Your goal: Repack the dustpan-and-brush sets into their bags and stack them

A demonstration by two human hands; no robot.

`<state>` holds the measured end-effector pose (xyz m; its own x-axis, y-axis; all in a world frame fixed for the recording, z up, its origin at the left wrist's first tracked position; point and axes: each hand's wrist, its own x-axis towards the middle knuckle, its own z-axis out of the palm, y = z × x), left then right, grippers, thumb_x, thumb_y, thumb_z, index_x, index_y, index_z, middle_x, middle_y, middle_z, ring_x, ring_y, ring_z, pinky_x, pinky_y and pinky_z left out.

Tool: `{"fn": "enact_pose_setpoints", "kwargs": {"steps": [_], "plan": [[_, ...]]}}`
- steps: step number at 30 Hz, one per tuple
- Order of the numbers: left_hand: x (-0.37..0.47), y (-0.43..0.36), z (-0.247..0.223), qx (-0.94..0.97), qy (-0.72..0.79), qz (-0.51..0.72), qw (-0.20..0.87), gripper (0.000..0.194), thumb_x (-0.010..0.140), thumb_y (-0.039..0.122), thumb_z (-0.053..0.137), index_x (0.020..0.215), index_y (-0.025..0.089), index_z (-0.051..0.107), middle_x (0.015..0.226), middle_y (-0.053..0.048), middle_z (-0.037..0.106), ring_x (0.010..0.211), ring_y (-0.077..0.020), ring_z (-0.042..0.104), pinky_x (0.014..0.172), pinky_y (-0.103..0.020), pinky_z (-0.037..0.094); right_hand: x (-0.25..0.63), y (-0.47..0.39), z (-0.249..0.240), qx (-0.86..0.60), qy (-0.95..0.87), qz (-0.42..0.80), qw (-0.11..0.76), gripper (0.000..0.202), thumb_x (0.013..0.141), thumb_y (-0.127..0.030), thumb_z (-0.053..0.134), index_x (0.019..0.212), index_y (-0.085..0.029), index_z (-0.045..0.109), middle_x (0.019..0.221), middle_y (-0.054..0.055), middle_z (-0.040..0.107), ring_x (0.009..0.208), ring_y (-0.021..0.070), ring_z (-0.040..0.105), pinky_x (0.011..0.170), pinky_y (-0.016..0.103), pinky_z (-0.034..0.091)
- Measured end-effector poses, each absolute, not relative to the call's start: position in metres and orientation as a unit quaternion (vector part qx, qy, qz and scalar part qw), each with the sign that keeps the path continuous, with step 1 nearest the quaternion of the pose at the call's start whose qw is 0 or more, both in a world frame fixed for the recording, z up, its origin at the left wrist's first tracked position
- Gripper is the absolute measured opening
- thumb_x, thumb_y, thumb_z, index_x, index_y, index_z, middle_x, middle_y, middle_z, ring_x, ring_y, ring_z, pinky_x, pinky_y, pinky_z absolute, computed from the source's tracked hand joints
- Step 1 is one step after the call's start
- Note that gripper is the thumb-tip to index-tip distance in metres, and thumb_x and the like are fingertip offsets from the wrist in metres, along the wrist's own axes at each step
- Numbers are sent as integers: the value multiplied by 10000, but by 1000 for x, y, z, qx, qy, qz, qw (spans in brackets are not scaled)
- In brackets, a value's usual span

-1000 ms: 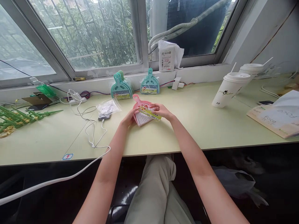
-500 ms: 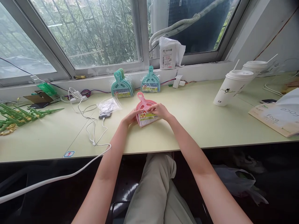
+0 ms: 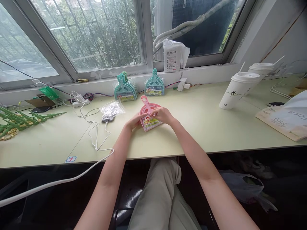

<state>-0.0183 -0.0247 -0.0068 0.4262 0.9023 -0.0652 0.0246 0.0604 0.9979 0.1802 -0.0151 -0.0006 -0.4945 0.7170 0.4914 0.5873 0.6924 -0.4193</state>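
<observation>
In front of me on the table is a pink dustpan and brush set, tilted, its handle pointing away from me. A colourful label lies across its front. My left hand grips the dustpan's left edge, with the thumb over the front. The fingers of my right hand are bent and pinched at the label's upper right; their tips are partly hidden. Behind stand a row of wrapped teal dustpan sets and another teal dustpan set, leaning by the window ledge.
A clear plastic wrapper covers part of a phone with a white cable. White cups and a paper bag stand right. A green plant lies left. A white package sits on the sill.
My right fingers have shifted very slightly on the label of the pink dustpan set. Otherwise the hands and the set stay in place; the view has tipped a little.
</observation>
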Motion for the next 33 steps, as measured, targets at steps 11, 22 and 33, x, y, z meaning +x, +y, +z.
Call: {"fn": "enact_pose_setpoints", "kwargs": {"steps": [11, 22, 33], "plan": [[-19, -20, -10, 590, 374, 405, 590, 791, 595, 156, 770, 1324, 224, 471, 1230, -102, 614, 1139, -301, 579, 977, -455, 479, 178, -19, 1, -460, -792, 3, 401, 193, 871, -271, 575, 1009, -263, 709, 1106, 61, 679, 1078, 242, 556, 987, 424, 293], [-19, -6, -18, 522, 359, 566, 528, 706, 590, 253, 799, 1239, 180, 532, 1207, -111, 622, 1160, -317, 563, 985, -437, 491, 169, 0, -20, -366, -482, 617, 503, 291, 846, -322, 579, 1107, -194, 576, 1163, 94, 651, 1029, 209, 638, 920, 374, 501], [-15, -14, -11, 534, 350, 540, 548, 692, 612, 271, 776, 1252, 204, 520, 1228, -98, 611, 1157, -305, 567, 978, -429, 496, 167, -3, -19, -346, -408, 657, 531, 169, 774, -106, 653, 922, -178, 616, 911, 29, 732, 776, 157, 707, 912, 394, 537]]}}
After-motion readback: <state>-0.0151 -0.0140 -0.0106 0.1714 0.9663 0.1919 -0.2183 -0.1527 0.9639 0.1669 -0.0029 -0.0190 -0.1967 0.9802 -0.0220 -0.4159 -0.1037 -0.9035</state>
